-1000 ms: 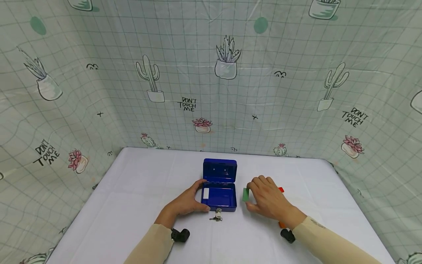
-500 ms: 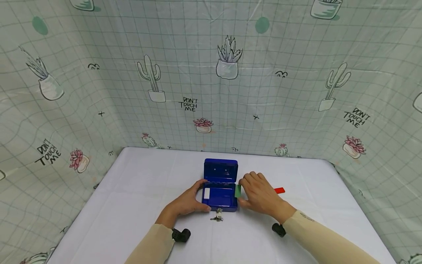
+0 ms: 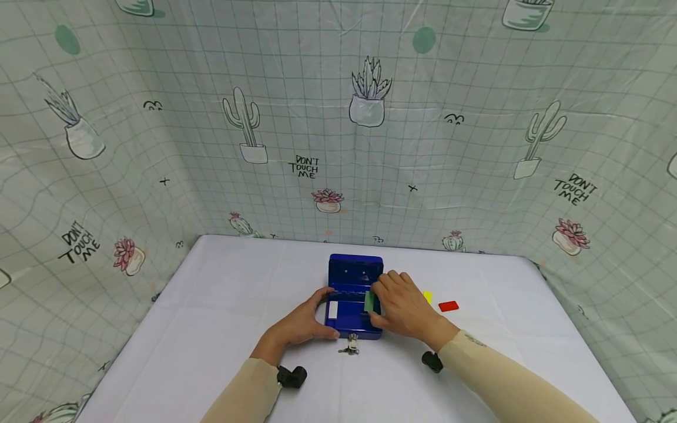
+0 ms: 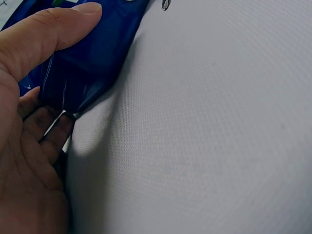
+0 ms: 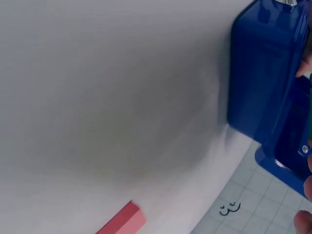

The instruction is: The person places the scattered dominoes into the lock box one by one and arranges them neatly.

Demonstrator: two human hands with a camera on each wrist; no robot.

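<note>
A blue cash box stands on the white table with its lid raised. My left hand holds the box by its left side, the thumb at the front corner and the fingers toward the back; the left wrist view shows the thumb over the blue metal. Between thumb and fingers, my right hand pinches a green block above the right part of the box. A white rectangular piece lies inside at the left. Keys hang from the front lock.
To the right of my right hand lies a red block, with part of a yellow piece showing beside it. A patterned cloth surrounds the table at the back and sides.
My right hand has carried the green block leftward from beside the box to over its right part. The yellow piece has come into sight. My left hand stays on the box.
</note>
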